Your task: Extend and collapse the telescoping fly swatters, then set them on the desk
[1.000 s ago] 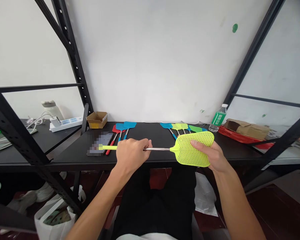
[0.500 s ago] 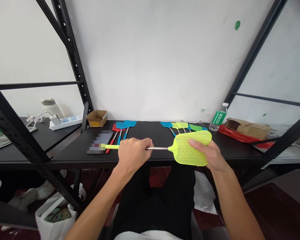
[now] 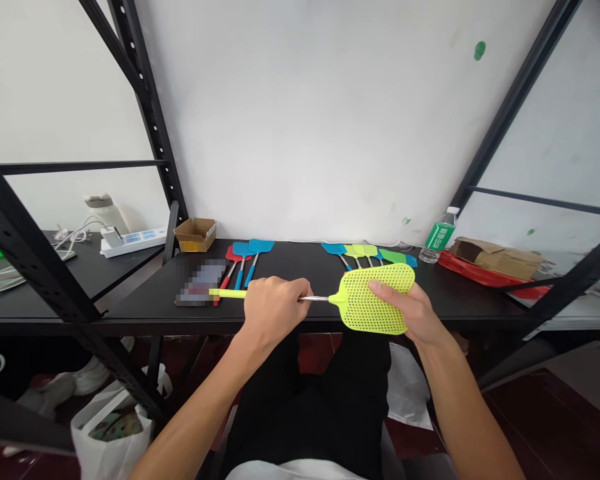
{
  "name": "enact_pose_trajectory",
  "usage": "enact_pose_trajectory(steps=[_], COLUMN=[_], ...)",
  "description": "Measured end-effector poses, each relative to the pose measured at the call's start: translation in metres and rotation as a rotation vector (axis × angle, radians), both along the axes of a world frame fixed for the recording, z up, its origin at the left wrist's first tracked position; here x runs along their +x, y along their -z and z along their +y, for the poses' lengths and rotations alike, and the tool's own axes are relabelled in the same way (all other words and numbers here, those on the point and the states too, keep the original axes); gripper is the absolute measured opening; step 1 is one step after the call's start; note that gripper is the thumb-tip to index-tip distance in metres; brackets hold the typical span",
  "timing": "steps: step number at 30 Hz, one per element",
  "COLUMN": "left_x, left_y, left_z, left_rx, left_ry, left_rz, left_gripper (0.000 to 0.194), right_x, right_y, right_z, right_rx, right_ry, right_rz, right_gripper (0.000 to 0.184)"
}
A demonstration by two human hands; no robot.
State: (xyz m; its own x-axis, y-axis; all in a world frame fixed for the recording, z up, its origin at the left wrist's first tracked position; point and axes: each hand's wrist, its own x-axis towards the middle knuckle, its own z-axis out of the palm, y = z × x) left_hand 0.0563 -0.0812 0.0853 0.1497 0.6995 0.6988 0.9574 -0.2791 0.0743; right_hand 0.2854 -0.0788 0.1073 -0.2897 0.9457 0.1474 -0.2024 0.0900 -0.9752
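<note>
A yellow-green fly swatter (image 3: 376, 301) with a perforated head and a metal rod is held level above the desk's front edge. My left hand (image 3: 276, 305) is wrapped round its handle and the near end of the rod. With my right hand (image 3: 409, 308) I grip the head, thumb on its front face; the other fingers are hidden behind. Past my left hand lie a red and two blue swatters (image 3: 260, 247). More swatters, blue, yellow and green (image 3: 394, 257), lie at the back, partly hidden by the held one.
On the black desk (image 3: 145, 301) are a blurred flat phone-like thing (image 3: 200, 283), a small cardboard box (image 3: 195, 235), a water bottle (image 3: 439, 237) and flattened cardboard (image 3: 497, 257) on red plastic. Black metal posts (image 3: 155, 127) frame both sides. A power strip (image 3: 135, 241) lies at left.
The swatter's head has moved slightly left with my right hand, and less rod shows between the head and my left hand. My left hand has shifted slightly right.
</note>
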Motion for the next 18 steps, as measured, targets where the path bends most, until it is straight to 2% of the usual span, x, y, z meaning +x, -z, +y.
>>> enact_pose_trajectory(steps=[12,18], left_x=[0.01,0.009], left_y=[0.004,0.003], left_z=[0.002,0.002], left_rx=[-0.19,-0.201], left_ry=[0.011,0.006], left_rz=[0.045,0.037], left_gripper=[0.024,0.025], right_x=[-0.017,-0.017], right_y=[0.008,0.008], right_z=[0.001,0.001], right_rx=[-0.003,0.004], right_ry=[-0.109,-0.131], right_rz=[-0.033,-0.063], right_gripper=[0.038,0.039])
